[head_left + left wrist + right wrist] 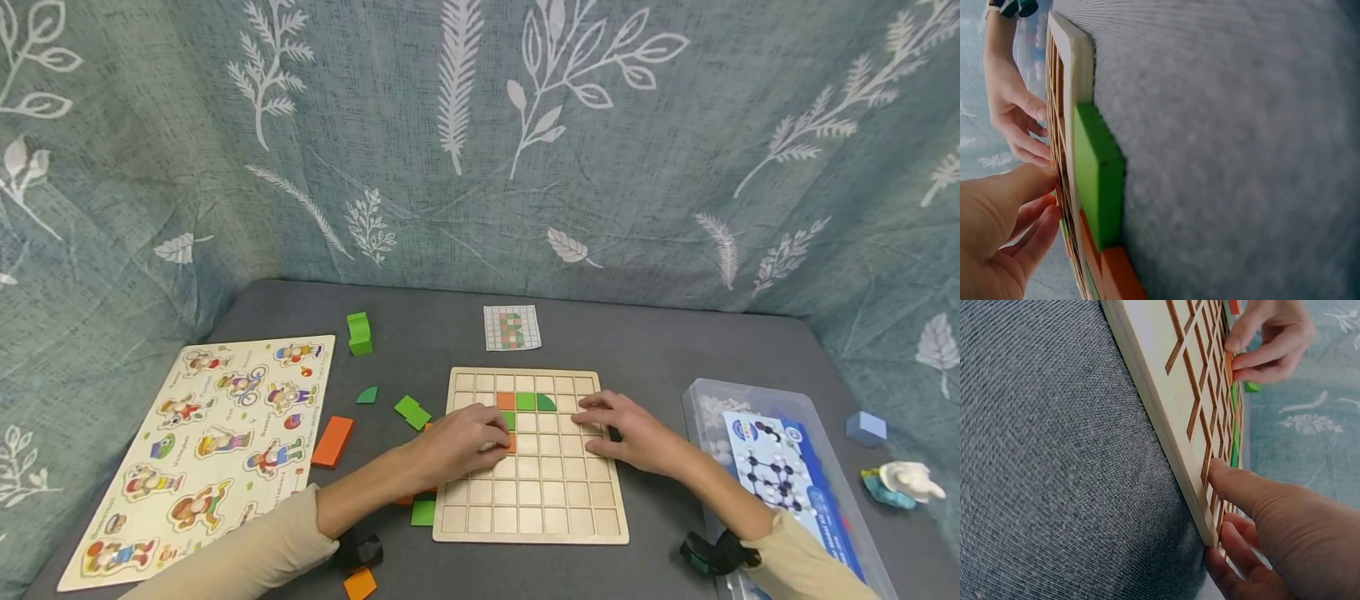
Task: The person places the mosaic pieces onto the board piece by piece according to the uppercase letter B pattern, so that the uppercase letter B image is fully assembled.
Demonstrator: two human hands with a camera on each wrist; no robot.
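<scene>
A character peg puzzle (206, 442) lies at the left of the grey tabletop (660, 350), a clear plastic box (780, 467) at the right, with a blue block (866, 428) beyond it.

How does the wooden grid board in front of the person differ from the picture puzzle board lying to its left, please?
The grid board is plain pale wood cut into square cells, most of them bare; the picture puzzle board is printed with colourful cartoon figures. The grid board lies square to the person with both hands resting on it; the picture puzzle board lies angled and untouched. Both lie flat on the grey table.
</scene>
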